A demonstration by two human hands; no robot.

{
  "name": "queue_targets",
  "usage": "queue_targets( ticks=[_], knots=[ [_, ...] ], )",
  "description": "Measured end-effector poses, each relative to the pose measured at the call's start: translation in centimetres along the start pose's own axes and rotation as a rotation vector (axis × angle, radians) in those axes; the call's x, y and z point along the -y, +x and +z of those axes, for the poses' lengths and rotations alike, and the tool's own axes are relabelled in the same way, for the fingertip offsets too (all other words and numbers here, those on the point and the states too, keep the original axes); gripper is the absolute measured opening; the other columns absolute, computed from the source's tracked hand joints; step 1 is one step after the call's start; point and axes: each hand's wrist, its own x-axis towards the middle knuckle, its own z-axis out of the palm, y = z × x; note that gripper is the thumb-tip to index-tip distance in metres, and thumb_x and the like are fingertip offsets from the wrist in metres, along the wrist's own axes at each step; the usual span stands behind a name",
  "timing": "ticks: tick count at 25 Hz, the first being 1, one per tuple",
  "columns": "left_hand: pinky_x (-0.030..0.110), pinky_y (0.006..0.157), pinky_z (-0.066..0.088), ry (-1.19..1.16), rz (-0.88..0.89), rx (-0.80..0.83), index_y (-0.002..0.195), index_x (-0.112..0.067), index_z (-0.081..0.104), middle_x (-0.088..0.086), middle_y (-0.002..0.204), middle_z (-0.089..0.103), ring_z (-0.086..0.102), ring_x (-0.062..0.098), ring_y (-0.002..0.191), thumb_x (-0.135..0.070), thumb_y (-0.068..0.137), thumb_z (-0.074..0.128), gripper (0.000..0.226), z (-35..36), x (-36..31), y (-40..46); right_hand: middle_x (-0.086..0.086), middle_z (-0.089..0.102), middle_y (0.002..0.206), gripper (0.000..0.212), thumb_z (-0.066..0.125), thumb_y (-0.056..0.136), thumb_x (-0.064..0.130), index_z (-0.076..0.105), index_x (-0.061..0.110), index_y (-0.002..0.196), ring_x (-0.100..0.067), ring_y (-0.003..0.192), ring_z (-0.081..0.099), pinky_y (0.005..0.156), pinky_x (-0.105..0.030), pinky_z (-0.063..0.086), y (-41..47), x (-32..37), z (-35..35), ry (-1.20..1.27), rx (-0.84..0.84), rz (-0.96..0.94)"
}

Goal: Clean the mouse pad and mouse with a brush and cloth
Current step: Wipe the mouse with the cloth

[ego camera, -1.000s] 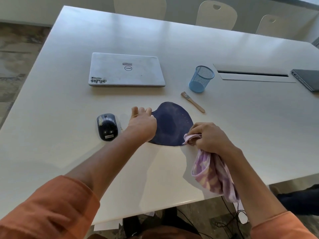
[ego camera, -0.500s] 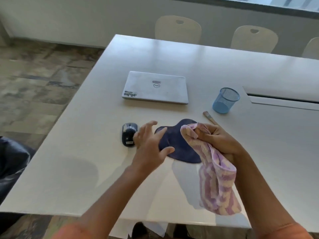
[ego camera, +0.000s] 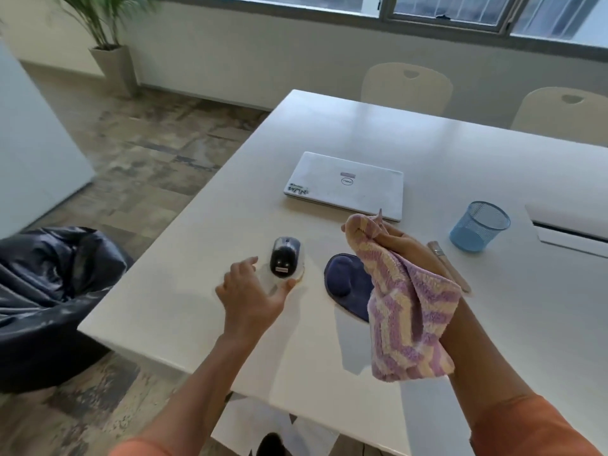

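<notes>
The closed white laptop [ego camera: 345, 185] carries the round Dell logo near the middle of its lid; just above that logo sits a small striped sticker whose print is too small to read; at the lid's near left corner is a dark sticker with light stylised letters and a line of green print above them, neither clear enough to spell out with any certainty; the black mouse [ego camera: 284, 257] bears a small label at its near end, with a red stripe across it, but the wording on it is blurred and cannot be made out; no other writing, number or sign can be read.
</notes>
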Motion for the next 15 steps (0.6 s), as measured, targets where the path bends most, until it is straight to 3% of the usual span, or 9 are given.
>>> queue_targets(
  ticks=[3, 6, 8, 12, 15],
  knots=[
    [0.048, 0.096, 0.039, 0.032, -0.051, -0.001, 0.127, -0.014, 0.059, 0.005, 0.121, 0.062, 0.056, 0.030, 0.116, -0.081, 0.071, 0.072, 0.088, 0.4, 0.1, 0.6, -0.012, 0.065, 0.133, 0.030, 0.057, 0.108, 0.013, 0.064, -0.003, 0.132, -0.026, 0.120, 0.061, 0.112, -0.033, 0.049, 2.9, -0.3, 1.1, -0.156, 0.039, 0.005],
    [0.047, 0.095, 0.039, 0.075, -0.085, 0.002, 0.121, -0.016, 0.062, 0.004, 0.118, 0.062, 0.056, 0.029, 0.114, -0.089, 0.067, 0.066, 0.090, 0.9, -0.8, 1.5, -0.004, 0.066, 0.110, 0.008, 0.070, 0.099, 0.013, 0.073, 0.009, 0.105, -0.016, 0.111, 0.060, 0.121, -0.036, 0.035, 6.3, -0.6, 1.7, -0.237, 0.080, -0.027],
    [0.046, 0.094, 0.039, 0.095, -0.096, 0.001, 0.118, -0.017, 0.062, 0.003, 0.116, 0.062, 0.056, 0.029, 0.113, -0.092, 0.065, 0.063, 0.091, 1.3, -1.5, 2.0, -0.002, 0.071, 0.109, 0.016, 0.082, 0.090, 0.021, 0.078, 0.012, 0.103, -0.015, 0.110, 0.064, 0.121, -0.035, 0.038, 7.7, -0.5, 2.6, -0.276, 0.053, -0.004],
    [0.040, 0.086, 0.032, 0.128, -0.080, -0.013, 0.108, -0.020, 0.063, 0.000, 0.107, 0.061, 0.055, 0.025, 0.106, -0.088, 0.068, 0.065, 0.079, 1.7, -2.4, 2.7, -0.008, 0.077, 0.106, 0.024, 0.082, 0.092, 0.021, 0.080, 0.004, 0.109, -0.017, 0.100, 0.071, 0.091, -0.026, 0.055, 9.0, -1.2, 4.5, -0.431, -0.059, -0.016],
    [0.039, 0.082, 0.027, 0.125, -0.062, -0.043, 0.104, -0.021, 0.064, -0.002, 0.103, 0.062, 0.056, 0.026, 0.103, -0.079, 0.075, 0.068, 0.065, 1.8, -2.1, 3.0, -0.006, 0.082, 0.104, 0.016, 0.080, 0.093, 0.005, 0.081, 0.001, 0.109, -0.015, 0.097, 0.076, 0.081, -0.018, 0.058, 9.6, -1.8, 6.2, -0.504, -0.118, -0.115]
  ],
)
